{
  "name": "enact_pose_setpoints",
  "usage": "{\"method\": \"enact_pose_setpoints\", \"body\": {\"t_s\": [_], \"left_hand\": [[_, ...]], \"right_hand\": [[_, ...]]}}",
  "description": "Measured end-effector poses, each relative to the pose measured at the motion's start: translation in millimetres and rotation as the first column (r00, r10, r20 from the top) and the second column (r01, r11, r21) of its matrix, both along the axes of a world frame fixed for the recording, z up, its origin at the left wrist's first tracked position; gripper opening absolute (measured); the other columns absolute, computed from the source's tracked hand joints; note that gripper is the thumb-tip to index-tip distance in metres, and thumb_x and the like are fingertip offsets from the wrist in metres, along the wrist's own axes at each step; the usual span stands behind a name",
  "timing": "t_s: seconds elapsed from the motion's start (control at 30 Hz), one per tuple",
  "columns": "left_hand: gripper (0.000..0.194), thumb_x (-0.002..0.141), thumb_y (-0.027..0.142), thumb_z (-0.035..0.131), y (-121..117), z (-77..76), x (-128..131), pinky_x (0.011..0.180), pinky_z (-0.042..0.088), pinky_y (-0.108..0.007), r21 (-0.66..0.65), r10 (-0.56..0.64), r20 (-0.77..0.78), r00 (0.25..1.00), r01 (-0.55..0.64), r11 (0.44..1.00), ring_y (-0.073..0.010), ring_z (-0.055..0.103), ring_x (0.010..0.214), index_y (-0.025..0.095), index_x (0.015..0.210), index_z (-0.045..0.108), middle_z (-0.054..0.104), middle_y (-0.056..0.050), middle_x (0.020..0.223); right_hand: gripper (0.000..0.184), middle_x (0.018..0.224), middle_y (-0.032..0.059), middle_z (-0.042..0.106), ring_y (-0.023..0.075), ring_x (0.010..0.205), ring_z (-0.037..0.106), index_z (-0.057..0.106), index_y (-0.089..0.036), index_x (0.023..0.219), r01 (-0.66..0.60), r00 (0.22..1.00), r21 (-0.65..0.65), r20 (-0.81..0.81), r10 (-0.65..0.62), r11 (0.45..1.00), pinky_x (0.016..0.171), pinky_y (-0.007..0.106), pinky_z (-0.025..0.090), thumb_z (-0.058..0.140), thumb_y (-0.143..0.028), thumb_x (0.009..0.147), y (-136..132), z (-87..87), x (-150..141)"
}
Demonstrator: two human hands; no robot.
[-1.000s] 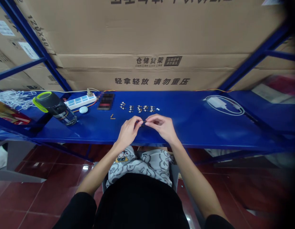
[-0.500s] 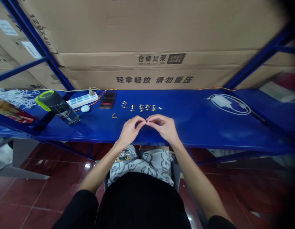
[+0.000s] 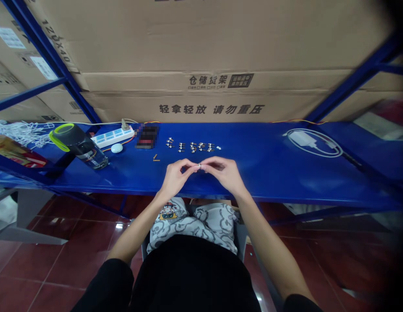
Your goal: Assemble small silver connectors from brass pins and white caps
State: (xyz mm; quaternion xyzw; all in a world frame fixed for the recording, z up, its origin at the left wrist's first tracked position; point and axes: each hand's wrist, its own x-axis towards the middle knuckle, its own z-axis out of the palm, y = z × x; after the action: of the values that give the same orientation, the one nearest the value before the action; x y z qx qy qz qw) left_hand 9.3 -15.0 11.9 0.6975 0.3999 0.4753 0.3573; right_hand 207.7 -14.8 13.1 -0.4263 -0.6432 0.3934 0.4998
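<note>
My left hand [image 3: 177, 174] and my right hand [image 3: 222, 171] meet fingertip to fingertip over the front of the blue shelf. Pinched between both sets of fingers is a small white piece [image 3: 199, 165], mostly covered by the fingertips. Just beyond the hands lie several small white parts with metal pins [image 3: 193, 147], set out in short columns. Small white loose pieces [image 3: 218, 147] rest at the right end of these columns. Left of my hands are two thin brass-coloured pins [image 3: 156, 160].
A bottle with a green loop [image 3: 89, 147] stands at the left, near a white power strip [image 3: 112, 138], a white oval object [image 3: 116, 148] and a blurred-out dark object [image 3: 147, 137]. A white charger with cable [image 3: 305, 139] lies right. Cardboard boxes [image 3: 204, 47] back the shelf [image 3: 269, 169].
My fingertips have shifted slightly around the small piece, and more of its white part shows between them. The things on the shelf are unchanged.
</note>
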Motion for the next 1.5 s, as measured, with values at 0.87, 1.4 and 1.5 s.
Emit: {"method": "enact_pose_setpoints", "body": {"t_s": [0.87, 1.4, 1.5], "left_hand": [[0.045, 0.095, 0.003, 0.045, 13, -13.6, -19, 0.11, 0.043, -0.042, 0.297, 0.189, -0.734, 0.652, 0.058, 0.953, -0.0241, 0.054, 0.133, 0.021, 0.132, 0.064, 0.061, -0.007, 0.143], [0.041, 0.096, 0.006, 0.045, 15, -12.8, -21, 0.109, 0.042, -0.045, 0.302, 0.173, -0.726, 0.666, 0.083, 0.95, -0.0268, 0.053, 0.131, 0.021, 0.131, 0.062, 0.06, -0.008, 0.141], [0.041, 0.096, 0.006, 0.045, 14, -12.5, -21, 0.109, 0.042, -0.044, 0.305, 0.175, -0.732, 0.658, 0.087, 0.948, -0.0266, 0.052, 0.131, 0.021, 0.131, 0.062, 0.06, -0.008, 0.141]], "right_hand": [[0.012, 0.103, 0.0042, 0.073, 0.0207, 0.083, 0.066, 0.077, -0.027, 0.09, 0.158, 0.767, 0.231, 0.583, -0.267, 0.96, 0.079, 0.037, 0.053, 0.066, -0.03, 0.093, 15, -18.6, 0], [0.021, 0.115, 0.0051, 0.07, 0.0264, 0.11, 0.064, 0.078, -0.031, 0.104, 0.04, 0.748, 0.225, 0.64, -0.179, 0.973, 0.094, 0.044, 0.052, 0.057, -0.032, 0.1, 12, -17.6, 2], [0.019, 0.115, 0.0053, 0.07, 0.0267, 0.111, 0.064, 0.078, -0.031, 0.104, 0.035, 0.75, 0.231, 0.637, -0.179, 0.972, 0.094, 0.044, 0.052, 0.06, -0.031, 0.099, 12, -18.1, 2]]}}
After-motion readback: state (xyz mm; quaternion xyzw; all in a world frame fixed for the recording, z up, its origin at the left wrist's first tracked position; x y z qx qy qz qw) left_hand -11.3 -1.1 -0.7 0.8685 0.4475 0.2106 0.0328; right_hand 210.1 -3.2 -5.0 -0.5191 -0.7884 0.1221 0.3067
